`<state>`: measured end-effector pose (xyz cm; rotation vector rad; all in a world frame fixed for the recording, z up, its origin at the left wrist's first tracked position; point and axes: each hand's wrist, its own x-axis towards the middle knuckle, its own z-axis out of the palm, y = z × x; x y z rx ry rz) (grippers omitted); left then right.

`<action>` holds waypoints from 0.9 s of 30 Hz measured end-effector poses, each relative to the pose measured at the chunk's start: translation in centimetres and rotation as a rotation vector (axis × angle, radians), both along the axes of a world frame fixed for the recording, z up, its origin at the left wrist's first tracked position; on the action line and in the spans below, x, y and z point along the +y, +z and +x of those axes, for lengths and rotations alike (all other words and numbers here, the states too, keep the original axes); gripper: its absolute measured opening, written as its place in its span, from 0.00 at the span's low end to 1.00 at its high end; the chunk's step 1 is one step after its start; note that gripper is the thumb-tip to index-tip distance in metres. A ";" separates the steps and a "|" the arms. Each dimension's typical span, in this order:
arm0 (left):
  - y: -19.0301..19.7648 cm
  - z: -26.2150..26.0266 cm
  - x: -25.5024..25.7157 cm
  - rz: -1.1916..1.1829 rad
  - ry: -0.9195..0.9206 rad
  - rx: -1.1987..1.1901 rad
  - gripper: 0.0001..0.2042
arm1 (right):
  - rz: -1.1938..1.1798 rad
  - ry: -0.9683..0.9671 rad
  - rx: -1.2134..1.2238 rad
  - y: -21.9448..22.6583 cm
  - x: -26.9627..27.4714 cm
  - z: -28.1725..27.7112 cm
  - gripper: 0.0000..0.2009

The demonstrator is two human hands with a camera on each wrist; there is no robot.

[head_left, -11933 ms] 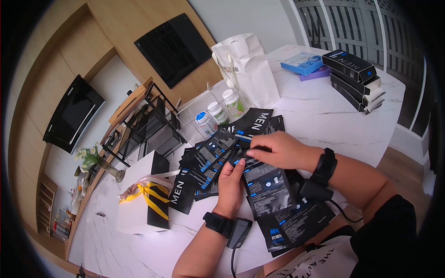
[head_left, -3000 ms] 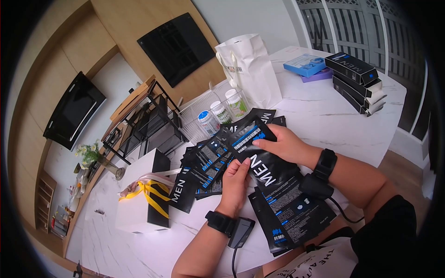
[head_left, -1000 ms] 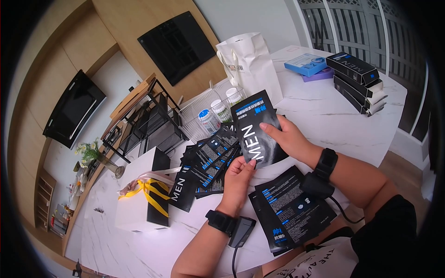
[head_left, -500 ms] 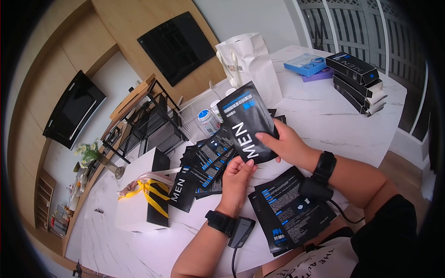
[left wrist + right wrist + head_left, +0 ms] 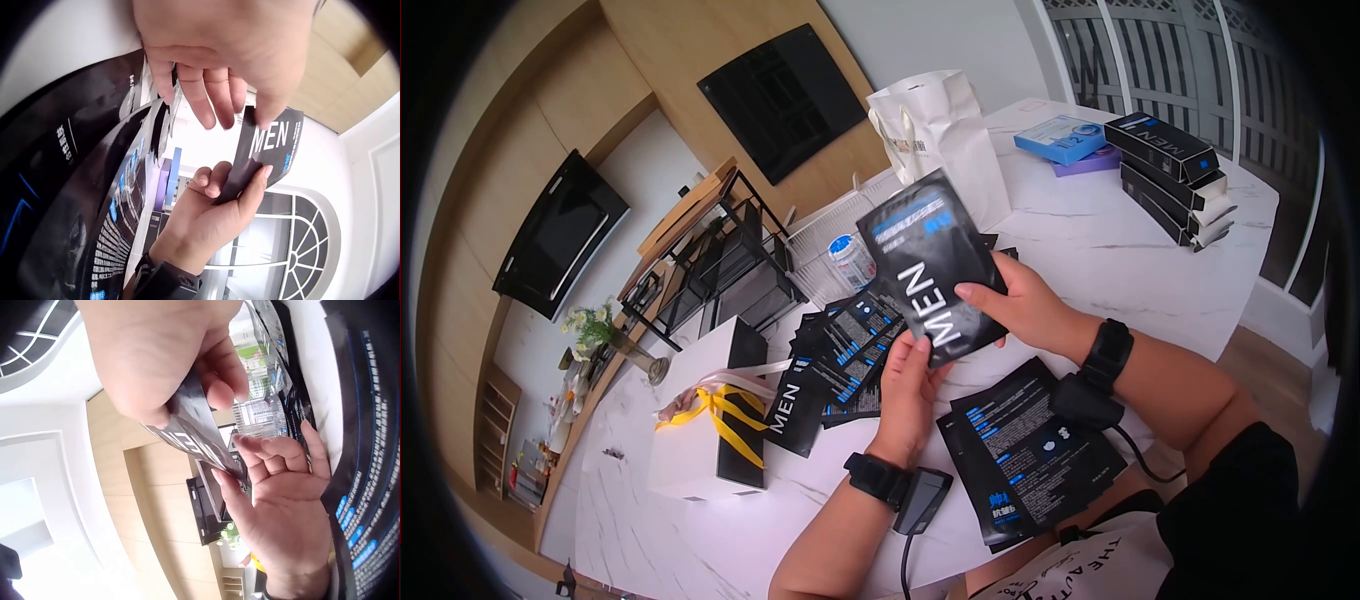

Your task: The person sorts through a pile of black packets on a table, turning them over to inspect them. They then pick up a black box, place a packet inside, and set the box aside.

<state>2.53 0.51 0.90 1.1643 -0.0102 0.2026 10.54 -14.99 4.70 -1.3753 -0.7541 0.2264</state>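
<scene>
Clearly the black sachet [image 5: 930,270] marked MEN is light, thin and pliant with a glossy, probably slick skin, so its edges look the best place to hold it; the right hand [image 5: 1022,305] pinches its right edge between thumb and fingers, while the left hand [image 5: 905,385] pinches the lower edge. It is held tilted above the white table [image 5: 1100,250], over the fanned pile of sachets [image 5: 845,345]. Its long axis runs from lower right to upper left, blue-printed end away from the person.

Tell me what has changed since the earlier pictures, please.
The right hand lifted one black sachet off the pile and raised it upright; the left hand now pinches its lower edge. The pile, gift box and bag stayed put.
</scene>
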 end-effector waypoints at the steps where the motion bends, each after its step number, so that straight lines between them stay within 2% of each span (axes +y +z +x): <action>1: 0.4 -0.1 -0.2 -0.105 0.013 -0.013 0.06 | 0.000 0.000 0.001 -0.4 0.2 0.2 0.17; 2: 0.6 -0.2 -0.4 -0.211 0.026 -0.026 0.06 | 0.007 0.065 -0.059 -0.9 0.5 0.6 0.17; 3: 0.3 -0.1 -0.1 -0.210 0.026 -0.025 0.06 | 0.015 0.130 -0.119 -1.2 0.7 0.8 0.16; 7: -0.9 0.2 0.6 -0.133 -0.033 -0.016 0.05 | 0.009 0.049 -0.137 -1.4 0.7 1.3 0.13; 8: -0.8 0.1 0.5 -0.086 -0.044 -0.004 0.05 | 0.122 0.025 -0.076 -1.7 1.0 1.8 0.11; 11: -0.6 0.0 0.3 -0.049 -0.060 0.010 0.05 | 0.222 -0.040 -0.017 -2.2 1.1 3.5 0.10; 13: -0.5 -0.1 0.3 -0.068 -0.072 0.016 0.05 | 0.199 -0.019 -0.009 -2.3 1.0 3.3 0.08; 15: -0.3 0.0 0.1 -0.100 -0.038 -0.003 0.07 | 0.121 0.147 -0.055 -2.5 1.4 2.8 0.07; 16: -0.3 0.0 0.1 -0.083 -0.018 0.007 0.08 | 0.149 0.242 0.018 -2.5 1.6 2.2 0.07; 17: -0.2 0.0 0.1 -0.067 0.002 0.017 0.09 | 0.102 0.250 0.020 -2.0 1.4 1.5 0.08; 20: -0.6 0.0 0.4 -0.055 -0.023 0.019 0.11 | 0.137 0.229 0.020 -2.2 1.3 2.0 0.09; 23: -0.9 0.2 0.8 -0.111 -0.032 0.091 0.15 | 0.066 0.142 0.058 -1.4 0.2 3.0 0.14; 25: -1.0 0.3 1.1 -0.144 -0.065 -0.014 0.20 | 0.028 0.111 0.167 -0.9 -0.3 3.2 0.20; 27: -0.8 0.2 0.9 -0.134 -0.018 -0.032 0.23 | 0.006 0.157 0.176 -0.3 -0.8 3.0 0.21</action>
